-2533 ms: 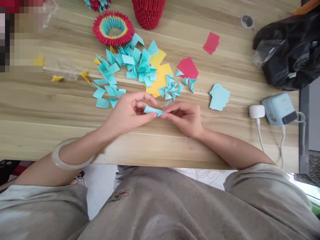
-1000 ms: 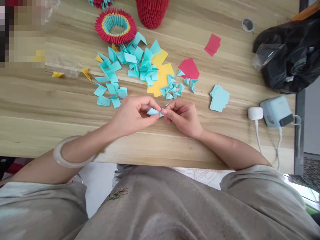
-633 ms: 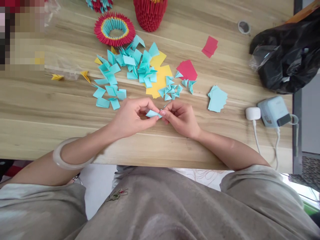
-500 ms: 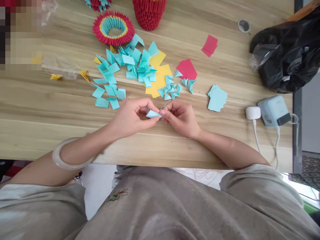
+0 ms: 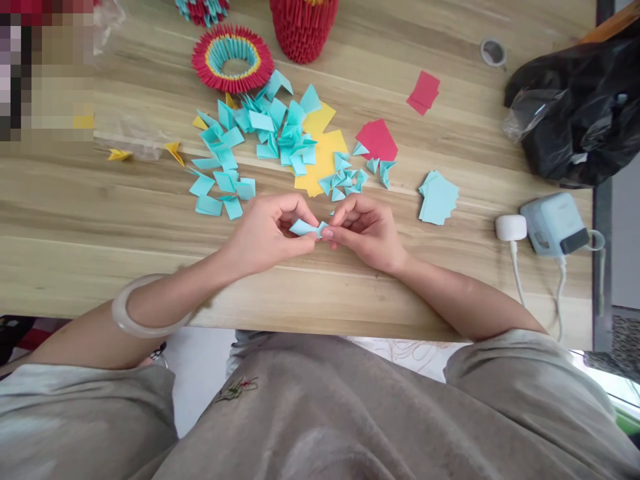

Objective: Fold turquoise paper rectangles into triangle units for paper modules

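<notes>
Left hand and right hand both pinch the blue slip, thumb against fingers, over the table. From slip: triangles near at 1 o'clock; folded papers farther at 11; ring beyond these, also 11.

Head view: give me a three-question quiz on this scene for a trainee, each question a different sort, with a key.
1. What do the left hand and right hand pinch between them?
2. True or false: a pale bangle circles the left forearm.
3. Fill in: on the pleated ring, the band between the red outside and the blue inside is ____.

Key: 1. A piece of folded blue paper. 2. True. 3. Yellow.
</notes>
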The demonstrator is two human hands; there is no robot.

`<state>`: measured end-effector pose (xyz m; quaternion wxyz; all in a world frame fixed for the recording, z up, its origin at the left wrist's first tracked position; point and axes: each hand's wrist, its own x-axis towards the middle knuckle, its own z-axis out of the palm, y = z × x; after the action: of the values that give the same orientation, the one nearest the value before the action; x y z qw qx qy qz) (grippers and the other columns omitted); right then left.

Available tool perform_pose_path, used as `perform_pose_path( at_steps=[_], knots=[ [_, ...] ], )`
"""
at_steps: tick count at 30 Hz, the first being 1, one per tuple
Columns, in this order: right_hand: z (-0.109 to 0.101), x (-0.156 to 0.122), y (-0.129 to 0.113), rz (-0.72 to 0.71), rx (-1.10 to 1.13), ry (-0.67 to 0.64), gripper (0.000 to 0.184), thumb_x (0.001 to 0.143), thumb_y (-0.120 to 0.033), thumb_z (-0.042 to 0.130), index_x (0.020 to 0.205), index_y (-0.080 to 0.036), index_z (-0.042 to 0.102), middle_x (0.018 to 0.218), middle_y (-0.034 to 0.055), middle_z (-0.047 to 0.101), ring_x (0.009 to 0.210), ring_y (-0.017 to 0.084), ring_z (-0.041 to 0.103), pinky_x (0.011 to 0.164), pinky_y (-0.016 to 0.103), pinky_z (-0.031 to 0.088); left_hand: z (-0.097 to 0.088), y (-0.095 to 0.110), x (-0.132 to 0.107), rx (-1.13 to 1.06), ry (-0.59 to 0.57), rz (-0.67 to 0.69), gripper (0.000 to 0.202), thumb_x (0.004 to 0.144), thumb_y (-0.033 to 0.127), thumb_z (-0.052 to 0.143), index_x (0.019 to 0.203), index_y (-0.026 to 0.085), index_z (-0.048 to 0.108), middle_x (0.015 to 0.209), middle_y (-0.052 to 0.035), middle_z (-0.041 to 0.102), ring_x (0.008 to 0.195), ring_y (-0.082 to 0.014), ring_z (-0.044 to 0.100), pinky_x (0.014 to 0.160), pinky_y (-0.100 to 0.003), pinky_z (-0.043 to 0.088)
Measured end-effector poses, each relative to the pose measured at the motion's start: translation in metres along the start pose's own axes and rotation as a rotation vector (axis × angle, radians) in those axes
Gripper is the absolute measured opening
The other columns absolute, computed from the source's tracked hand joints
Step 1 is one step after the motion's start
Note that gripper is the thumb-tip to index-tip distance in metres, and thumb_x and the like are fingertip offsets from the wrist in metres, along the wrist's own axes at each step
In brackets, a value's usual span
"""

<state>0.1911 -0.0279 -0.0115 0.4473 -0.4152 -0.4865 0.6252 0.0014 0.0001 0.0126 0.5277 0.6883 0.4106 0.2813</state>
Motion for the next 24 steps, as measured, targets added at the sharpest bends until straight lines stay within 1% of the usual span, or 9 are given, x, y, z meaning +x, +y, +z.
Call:
perform_pose_path(
  at_steps=[3, 6, 9, 11, 14, 16, 19, 21, 24],
  knots=[
    [0.0007, -0.0004, -0.0007, -0.001, -0.007, 0.009, 0.044, 0.063, -0.043, 0.088, 0.077, -0.018, 0.055, 0.063, -0.0038, 0.068, 0.055, 0.008, 0.065, 0.053, 0.02, 0.054, 0.0013, -0.0009, -0.0017, 0.043, 0.028, 0.012, 0.012, 0.069, 0.023, 0.072, 0.076, 0.018, 0.063, 0.063, 0.0031, 0.064, 0.052, -0.007, 0.053, 0.044, -0.018, 0.036],
    [0.0021, -0.001, -0.0022, 0.005, -0.008, 0.024, 0.043, 0.065, -0.043, 0.088, 0.082, -0.019, 0.056, 0.065, -0.0028, 0.071, 0.059, 0.01, 0.068, 0.06, 0.021, 0.056, 0.0027, -0.0024, -0.0032, 0.053, 0.065, 0.046, 0.014, 0.071, 0.022, 0.071, 0.081, 0.018, 0.063, 0.069, 0.0027, 0.066, 0.058, -0.0084, 0.057, 0.05, -0.019, 0.043],
    [0.0024, -0.002, -0.0017, -0.006, 0.001, 0.026, 0.041, 0.067, -0.042, 0.087, 0.084, -0.018, 0.057, 0.068, -0.0015, 0.073, 0.065, 0.011, 0.07, 0.066, 0.022, 0.057, 0.0026, -0.004, -0.004, 0.054, 0.088, 0.089, 0.016, 0.072, 0.02, 0.071, 0.085, 0.019, 0.063, 0.071, 0.0028, 0.067, 0.06, -0.009, 0.06, 0.054, -0.019, 0.047],
    [0.0019, -0.0028, 0.0001, -0.013, -0.002, 0.014, 0.04, 0.067, -0.041, 0.087, 0.085, -0.018, 0.058, 0.069, -0.0008, 0.074, 0.067, 0.012, 0.071, 0.067, 0.022, 0.057, 0.0019, -0.0045, -0.0043, 0.058, 0.105, 0.108, 0.02, 0.073, 0.019, 0.072, 0.09, 0.019, 0.063, 0.074, 0.0024, 0.068, 0.062, -0.0095, 0.061, 0.057, -0.02, 0.049],
    [0.0013, -0.0039, 0.0033, -0.005, -0.025, -0.018, 0.041, 0.066, -0.039, 0.088, 0.084, -0.019, 0.058, 0.071, -0.0009, 0.074, 0.065, 0.011, 0.069, 0.064, 0.022, 0.054, 0.0011, -0.0032, -0.0041, 0.038, 0.121, 0.118, 0.026, 0.074, 0.022, 0.074, 0.097, 0.021, 0.061, 0.077, 0.0018, 0.069, 0.067, -0.0109, 0.064, 0.063, -0.023, 0.053],
    [0.0014, -0.0044, 0.0045, 0.006, -0.034, -0.031, 0.042, 0.065, -0.04, 0.088, 0.084, -0.019, 0.057, 0.071, -0.0015, 0.073, 0.063, 0.011, 0.068, 0.063, 0.022, 0.054, 0.0014, -0.0014, -0.0037, -0.004, 0.105, 0.114, 0.028, 0.075, 0.022, 0.074, 0.098, 0.021, 0.06, 0.078, 0.0019, 0.069, 0.069, -0.0113, 0.065, 0.066, -0.024, 0.054],
    [0.0019, -0.0046, 0.004, 0.007, -0.034, 0.0, 0.044, 0.065, -0.042, 0.088, 0.084, -0.02, 0.055, 0.069, -0.0024, 0.072, 0.064, 0.011, 0.068, 0.065, 0.023, 0.054, 0.0026, 0.0008, -0.0025, -0.118, 0.058, 0.113, 0.033, 0.073, 0.02, 0.075, 0.1, 0.021, 0.057, 0.081, 0.0021, 0.07, 0.073, -0.0119, 0.068, 0.07, -0.024, 0.056],
    [0.002, -0.0046, 0.0028, 0.0, -0.026, 0.023, 0.044, 0.065, -0.043, 0.088, 0.083, -0.02, 0.054, 0.068, -0.0029, 0.072, 0.065, 0.011, 0.068, 0.066, 0.023, 0.055, 0.0029, 0.0007, -0.0017, -0.184, 0.023, 0.098, 0.036, 0.072, 0.019, 0.076, 0.102, 0.021, 0.056, 0.079, 0.0029, 0.069, 0.073, -0.0125, 0.069, 0.069, -0.024, 0.056],
    [0.0014, -0.0047, 0.0013, 0.009, -0.01, 0.007, 0.044, 0.065, -0.042, 0.088, 0.082, -0.02, 0.054, 0.067, -0.0033, 0.072, 0.065, 0.011, 0.069, 0.066, 0.023, 0.056, 0.0022, -0.0012, -0.0006, -0.234, -0.005, 0.036, 0.036, 0.072, 0.021, 0.076, 0.102, 0.021, 0.055, 0.072, 0.0053, 0.067, 0.068, -0.0126, 0.069, 0.066, -0.024, 0.056]
  ],
)
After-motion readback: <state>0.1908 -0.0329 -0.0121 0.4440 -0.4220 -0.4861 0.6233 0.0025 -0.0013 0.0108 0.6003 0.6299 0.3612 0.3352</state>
